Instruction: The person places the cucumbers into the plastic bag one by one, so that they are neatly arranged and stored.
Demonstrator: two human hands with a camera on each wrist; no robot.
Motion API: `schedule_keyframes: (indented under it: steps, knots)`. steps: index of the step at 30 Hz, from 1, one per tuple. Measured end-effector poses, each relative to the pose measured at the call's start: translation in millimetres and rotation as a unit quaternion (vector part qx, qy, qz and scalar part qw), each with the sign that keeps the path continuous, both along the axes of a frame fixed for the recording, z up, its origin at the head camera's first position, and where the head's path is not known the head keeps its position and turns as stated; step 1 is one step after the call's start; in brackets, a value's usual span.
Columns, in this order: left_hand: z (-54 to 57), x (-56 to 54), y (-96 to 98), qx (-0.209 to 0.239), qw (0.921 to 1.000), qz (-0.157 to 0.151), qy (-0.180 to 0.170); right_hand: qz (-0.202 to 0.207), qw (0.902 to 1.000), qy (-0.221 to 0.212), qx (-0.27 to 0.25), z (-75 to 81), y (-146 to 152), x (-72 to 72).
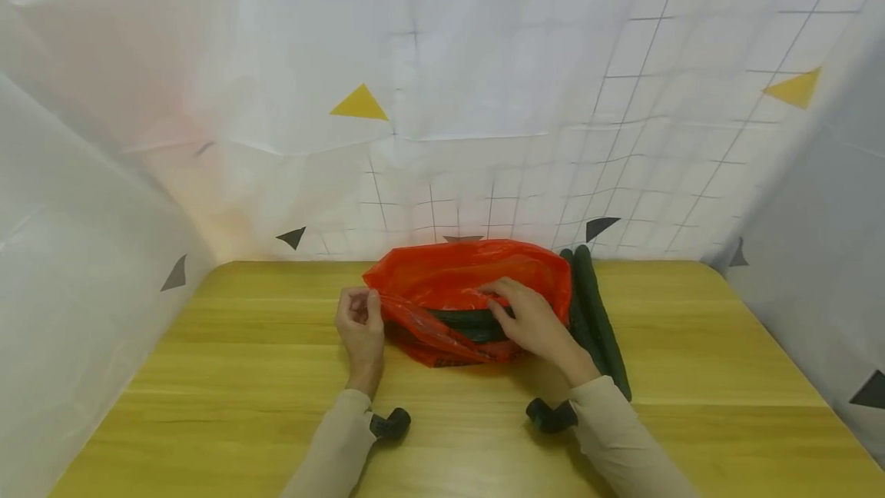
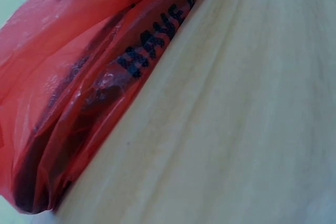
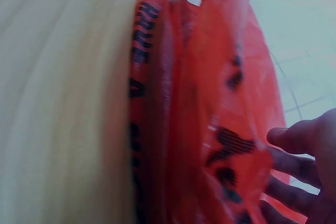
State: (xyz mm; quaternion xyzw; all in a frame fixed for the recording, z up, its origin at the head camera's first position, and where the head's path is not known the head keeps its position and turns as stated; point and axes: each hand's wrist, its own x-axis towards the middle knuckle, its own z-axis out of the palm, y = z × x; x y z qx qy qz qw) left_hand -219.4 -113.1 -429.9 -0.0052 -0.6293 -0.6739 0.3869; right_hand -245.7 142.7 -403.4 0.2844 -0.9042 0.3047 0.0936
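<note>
A red plastic bag [image 1: 429, 329] with black lettering lies on its side with its mouth spread open, dark green cucumbers [image 1: 463, 321] showing inside. My left hand [image 1: 361, 333] pinches the bag's left corner between thumb and curled fingers. Over the right part of the mouth is my right hand [image 1: 535, 321], its fingers loosely bent and its thumb apart. In the right wrist view, the right hand's fingers [image 3: 294, 192] reach behind the bag's edge, with the thumb beside the film. The left wrist view shows the bag's printed side [image 2: 110, 82], with dark shapes through the film.
Two more cucumbers [image 1: 600, 313] lie side by side on the wooden table [image 1: 242, 375], just right of the bag. A white sheet wall [image 1: 484, 98] with grid lines and yellow and black triangles rises behind the table's far edge. Similar sheets stand at both sides.
</note>
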Motion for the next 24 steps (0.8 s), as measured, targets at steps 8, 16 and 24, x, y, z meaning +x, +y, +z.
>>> schedule_keyframes:
  steps: [8,16,24]
  knots:
    - [-0.4,-0.8,-1.7,0.002,1.0000,-0.006,-0.003,-0.010,0.9986,0.042,-0.031,14.8,16,-3.1]
    - [-0.6,-0.2,-2.8,0.000,1.0000,-0.005,-0.006,-0.026,0.9967,0.055,-0.054,24.7,36,-6.9]
    - [-2.0,-1.2,-1.7,0.002,1.0000,-0.006,-0.002,-0.046,0.9907,0.101,-0.078,24.5,56,-12.9]
